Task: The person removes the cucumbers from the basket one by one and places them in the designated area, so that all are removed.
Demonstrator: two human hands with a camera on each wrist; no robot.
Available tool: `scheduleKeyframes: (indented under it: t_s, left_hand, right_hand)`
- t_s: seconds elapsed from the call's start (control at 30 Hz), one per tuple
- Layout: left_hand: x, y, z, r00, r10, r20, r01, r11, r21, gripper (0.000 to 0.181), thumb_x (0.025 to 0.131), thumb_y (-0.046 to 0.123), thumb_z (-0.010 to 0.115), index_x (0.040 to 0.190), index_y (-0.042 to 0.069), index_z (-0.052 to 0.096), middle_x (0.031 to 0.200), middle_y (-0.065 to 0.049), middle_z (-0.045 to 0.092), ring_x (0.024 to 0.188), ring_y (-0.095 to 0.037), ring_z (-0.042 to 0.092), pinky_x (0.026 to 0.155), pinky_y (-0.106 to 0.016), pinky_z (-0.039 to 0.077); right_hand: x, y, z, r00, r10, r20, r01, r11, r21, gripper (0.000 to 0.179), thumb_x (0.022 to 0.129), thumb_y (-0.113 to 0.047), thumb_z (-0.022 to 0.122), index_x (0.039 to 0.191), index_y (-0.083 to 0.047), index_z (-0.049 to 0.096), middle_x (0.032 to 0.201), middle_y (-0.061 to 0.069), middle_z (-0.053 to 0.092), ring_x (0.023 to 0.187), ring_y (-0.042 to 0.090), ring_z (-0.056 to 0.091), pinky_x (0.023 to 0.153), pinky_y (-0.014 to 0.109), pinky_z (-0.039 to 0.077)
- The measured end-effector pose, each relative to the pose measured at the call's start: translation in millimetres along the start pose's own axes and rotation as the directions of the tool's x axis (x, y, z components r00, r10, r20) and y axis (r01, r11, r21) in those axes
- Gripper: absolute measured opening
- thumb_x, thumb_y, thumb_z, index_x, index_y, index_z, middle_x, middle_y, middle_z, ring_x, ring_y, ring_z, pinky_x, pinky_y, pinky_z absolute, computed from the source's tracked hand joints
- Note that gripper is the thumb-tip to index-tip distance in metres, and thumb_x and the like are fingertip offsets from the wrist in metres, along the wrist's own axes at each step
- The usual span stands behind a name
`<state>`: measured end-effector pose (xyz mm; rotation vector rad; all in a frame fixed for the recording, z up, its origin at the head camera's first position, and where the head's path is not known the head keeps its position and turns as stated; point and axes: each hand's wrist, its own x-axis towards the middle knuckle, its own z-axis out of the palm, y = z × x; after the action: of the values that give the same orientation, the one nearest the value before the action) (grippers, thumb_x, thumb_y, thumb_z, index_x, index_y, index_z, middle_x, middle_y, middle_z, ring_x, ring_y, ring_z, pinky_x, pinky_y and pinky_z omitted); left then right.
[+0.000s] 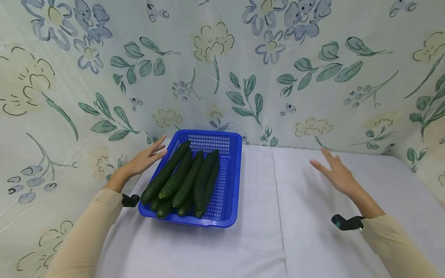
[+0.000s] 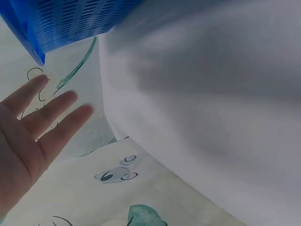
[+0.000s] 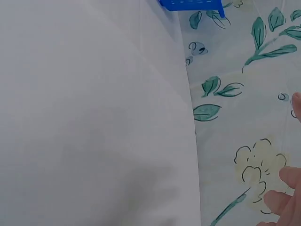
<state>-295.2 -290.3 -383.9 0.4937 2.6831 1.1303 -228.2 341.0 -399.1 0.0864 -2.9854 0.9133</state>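
Note:
A blue plastic basket [image 1: 229, 185] with slotted walls stands on the white cloth, left of centre in the head view. Several dark green cucumbers [image 1: 187, 179] lie lengthwise in it, piled toward its left side. My left hand [image 1: 143, 159] is beside the basket's upper left rim, fingers spread and nothing in them. In the left wrist view that hand [image 2: 33, 127] shows its palm just below the basket's wall [image 2: 80, 23]. Well to the right of the basket, my right hand [image 1: 336, 173] hovers over the cloth with fingers extended, holding nothing; only its fingertips [image 3: 287, 197] enter the right wrist view.
The white cloth [image 1: 253, 239] covers the table, with a crease running front to back right of the basket. Behind and at both sides hangs a flower-printed curtain [image 1: 208, 77]. Each wrist wears a small black device [image 1: 347, 222].

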Motion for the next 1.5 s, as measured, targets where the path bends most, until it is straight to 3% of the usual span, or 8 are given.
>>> scheduleKeyframes:
  t_s: [0.2,0.43,0.67,0.87,1.13,1.23,1.37,1.5]
  left_hand:
    - [1.4,-2.4,3.1,1.0,-0.01,0.009,0.011,0.995,-0.098,0.068,0.106,0.046,0.043,0.16,0.038,0.002,0.154,-0.032,0.029,0.127,-0.054,0.046,0.08,-0.058,0.056]
    - [1.4,-5.0,5.6,1.0,0.008,-0.01,-0.009,0.99,-0.141,0.065,0.106,0.042,0.045,0.161,0.033,0.011,0.147,-0.033,0.04,0.118,-0.053,0.054,0.076,-0.054,0.058]
    - [0.5,-9.8,6.6,1.0,-0.008,-0.012,0.006,0.984,-0.178,0.064,0.106,0.041,0.046,0.161,0.032,0.015,0.143,-0.029,0.046,0.111,-0.043,0.06,0.079,-0.05,0.058]
    - [2.4,-15.2,8.9,1.0,-0.02,-0.003,0.019,0.974,-0.227,0.062,0.106,0.042,0.046,0.161,0.033,0.017,0.142,-0.027,0.047,0.108,-0.039,0.061,0.079,-0.046,0.058]
    - [1.9,-17.4,10.0,0.999,-0.033,0.004,0.032,0.955,-0.294,0.059,0.107,0.039,0.047,0.16,0.027,0.024,0.143,-0.023,0.048,0.103,-0.031,0.066,0.073,-0.038,0.059]
    - [2.8,-19.2,11.1,0.999,-0.028,0.024,0.034,0.946,-0.322,0.058,0.107,0.038,0.047,0.159,0.025,0.027,0.146,-0.021,0.046,0.105,-0.031,0.067,0.075,-0.039,0.059]
    - [3.1,-21.1,11.7,0.998,0.002,0.057,0.018,0.938,-0.347,0.056,0.108,0.033,0.045,0.159,0.021,0.027,0.152,-0.022,0.039,0.113,-0.038,0.062,0.08,-0.042,0.059]
    - [2.7,-22.4,12.2,0.997,0.009,0.074,0.019,0.926,-0.377,0.056,0.108,0.033,0.044,0.16,0.022,0.026,0.152,-0.022,0.038,0.113,-0.038,0.062,0.081,-0.043,0.058]
  right_hand:
    - [-0.6,-19,3,0.999,0.029,0.039,-0.034,0.993,0.113,0.086,0.102,-0.06,0.04,0.16,-0.016,-0.006,0.162,0.026,-0.007,0.143,0.055,-0.006,0.097,0.084,0.01]
    - [2.2,-45,8,0.998,-0.012,-0.067,0.029,0.967,0.254,0.078,0.102,-0.052,0.048,0.161,-0.015,0.012,0.161,0.026,0.015,0.144,0.052,0.015,0.1,0.077,0.024]
    - [8.4,-70,12,0.991,-0.035,-0.125,0.085,0.903,0.422,0.072,0.102,-0.045,0.055,0.158,-0.011,0.027,0.15,0.029,0.038,0.132,0.048,0.044,0.096,0.048,0.047]
    - [13.6,-90,13,0.993,-0.036,-0.109,0.086,0.861,0.501,0.069,0.101,-0.04,0.059,0.157,-0.011,0.03,0.145,0.029,0.045,0.124,0.044,0.052,0.082,0.026,0.055]
    - [22.9,-114,17,0.998,-0.032,-0.048,0.054,0.804,0.592,0.07,0.099,-0.036,0.063,0.156,-0.009,0.033,0.139,0.028,0.049,0.117,0.037,0.06,0.081,0.026,0.056]
    - [26.3,-125,17,1.0,-0.026,-0.004,0.023,0.759,0.65,0.07,0.099,-0.033,0.065,0.156,-0.006,0.033,0.138,0.026,0.049,0.109,0.027,0.065,0.083,0.028,0.056]
    - [30.8,-140,19,0.998,-0.032,0.046,-0.013,0.671,0.741,0.07,0.097,-0.027,0.068,0.153,-0.002,0.035,0.127,0.016,0.054,0.099,0.02,0.068,0.085,0.03,0.057]
    - [34.4,-154,23,0.996,-0.05,0.068,-0.019,0.644,0.765,0.069,0.096,-0.024,0.07,0.152,-0.001,0.037,0.118,0.008,0.058,0.097,0.021,0.069,0.084,0.031,0.057]
